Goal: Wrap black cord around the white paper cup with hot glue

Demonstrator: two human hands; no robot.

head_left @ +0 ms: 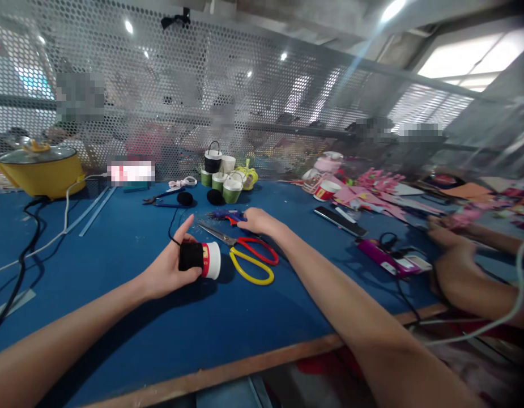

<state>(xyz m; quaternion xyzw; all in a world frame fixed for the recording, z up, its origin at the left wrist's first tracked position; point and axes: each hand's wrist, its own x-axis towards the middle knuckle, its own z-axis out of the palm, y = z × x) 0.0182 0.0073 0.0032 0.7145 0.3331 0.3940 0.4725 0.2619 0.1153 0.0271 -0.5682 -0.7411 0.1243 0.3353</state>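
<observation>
My left hand (pixel 170 266) is closed around a small paper cup (pixel 214 260) tipped on its side, its white end facing right. Black yarn (pixel 189 257) winds round the lower part, and a red printed band shows beside it. From the cup a black strand runs up to a ball of black yarn (pixel 185 198). Reaching forward, my right hand (pixel 258 220) has its fingers at a blue glue gun (pixel 225 214) with a red trigger, lying on the table. The hand covers the gun's rear part. Scissors (pixel 253 258) with red and yellow handles lie open between my hands.
Behind stand several yarn-wrapped cups (pixel 231 190), a second black ball (pixel 215 196) and pliers (pixel 163 198). A yellow electric pot (pixel 41 170) sits far left. Right are a phone (pixel 340 221), a purple power bank (pixel 384 258), pink paper pieces (pixel 372 198) and another person's hand (pixel 457 266).
</observation>
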